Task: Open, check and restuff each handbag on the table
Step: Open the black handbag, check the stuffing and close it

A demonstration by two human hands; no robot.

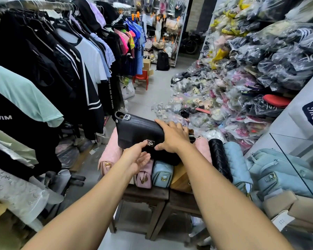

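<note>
A black handbag [137, 129] with a silver clasp [150, 143] lies on top of other bags on a small dark wooden table [146, 193]. My right hand [172, 137] grips the bag's right end, fingers curled over its top edge and thumb on the front flap. My left hand [138, 157] reaches up to the clasp, its thumb touching the metal and the other fingers relaxed below. Under the black bag lie pink bags [109, 152], a small pink bag [144, 179], a light blue bag [162, 175] and a tan one [180, 179].
A black quilted bag [220, 159] and pale blue quilted bags [238, 163] stand to the right, beside a glass counter [300, 159]. A rack of hanging clothes [61, 60] fills the left. Heaps of bagged shoes [224, 98] cover the right floor. A grey aisle [152, 91] runs ahead.
</note>
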